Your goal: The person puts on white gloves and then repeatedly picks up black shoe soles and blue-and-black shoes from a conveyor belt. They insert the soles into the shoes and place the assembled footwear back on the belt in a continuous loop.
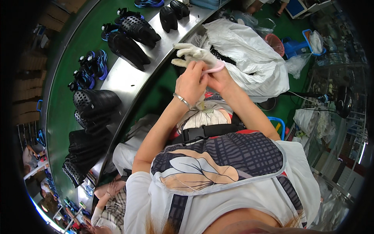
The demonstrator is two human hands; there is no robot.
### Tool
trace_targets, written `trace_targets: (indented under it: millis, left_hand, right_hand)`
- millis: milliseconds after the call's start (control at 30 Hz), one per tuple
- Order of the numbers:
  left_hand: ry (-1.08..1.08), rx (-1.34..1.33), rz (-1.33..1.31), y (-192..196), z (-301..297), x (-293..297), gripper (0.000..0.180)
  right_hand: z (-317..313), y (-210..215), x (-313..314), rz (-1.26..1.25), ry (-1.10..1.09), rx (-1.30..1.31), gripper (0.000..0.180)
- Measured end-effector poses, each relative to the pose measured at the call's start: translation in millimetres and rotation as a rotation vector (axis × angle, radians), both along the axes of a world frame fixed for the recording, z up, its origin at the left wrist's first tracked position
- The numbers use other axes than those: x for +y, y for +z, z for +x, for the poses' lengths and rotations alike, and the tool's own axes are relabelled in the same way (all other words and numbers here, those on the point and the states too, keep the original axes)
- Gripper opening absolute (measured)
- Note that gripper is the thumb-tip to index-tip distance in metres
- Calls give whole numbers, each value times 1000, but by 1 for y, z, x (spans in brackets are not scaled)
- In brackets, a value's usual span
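Note:
My left hand, bare and with a bracelet at the wrist, is closed on the pink cuff of a white knit glove. That glove covers my right hand, whose fingers are spread and hold nothing. The cuff sits around the right wrist. Both hands are in front of my apron, beside the metal edge of a work line. A pale piece of fabric hangs just below my left hand; I cannot make out what it is.
Black shoe parts with holes stand along the metal edge, with blue-and-black shoes on the green belt. A large white sack lies to the right. Blue baskets are beyond it. Another person sits at lower left.

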State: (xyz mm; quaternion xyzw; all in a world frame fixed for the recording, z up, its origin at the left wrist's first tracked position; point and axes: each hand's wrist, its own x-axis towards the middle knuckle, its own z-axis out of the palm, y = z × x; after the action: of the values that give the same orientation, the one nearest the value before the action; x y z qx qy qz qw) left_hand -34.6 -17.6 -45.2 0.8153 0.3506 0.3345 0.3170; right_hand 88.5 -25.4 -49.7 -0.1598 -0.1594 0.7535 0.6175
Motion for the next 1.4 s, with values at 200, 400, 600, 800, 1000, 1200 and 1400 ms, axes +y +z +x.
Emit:
trace_targets:
  millis: [200, 400, 600, 800, 1000, 1200, 1400]
  left_hand:
    - [226, 18, -175, -3, -24, 37, 9]
    - [78, 148, 39, 4, -44, 57, 10]
    - [166, 53, -171, 7, -35, 41, 13]
    - [246, -320, -265, 5, -4, 28, 9]
    - [118, -205, -133, 2, 6, 11, 16]
    - [156, -37, -270, -18, -13, 39, 15]
    - [103, -419, -856, -3, -22, 52, 20]
  right_hand:
    - [0, 1, -26, -72, -39, -452, 31]
    - [-9, 42, -33, 269, -457, -1611, 32]
    - [8, 9, -9, 194, -323, -1728, 14]
    - [-1, -30, 3, -350, -220, -664, 17]
    - [-11, -27, -4, -229, -375, -802, 13]
    - [0, -2, -16, 274, -554, -1801, 17]
    - [0, 13, -22, 355, -407, -1989, 14]
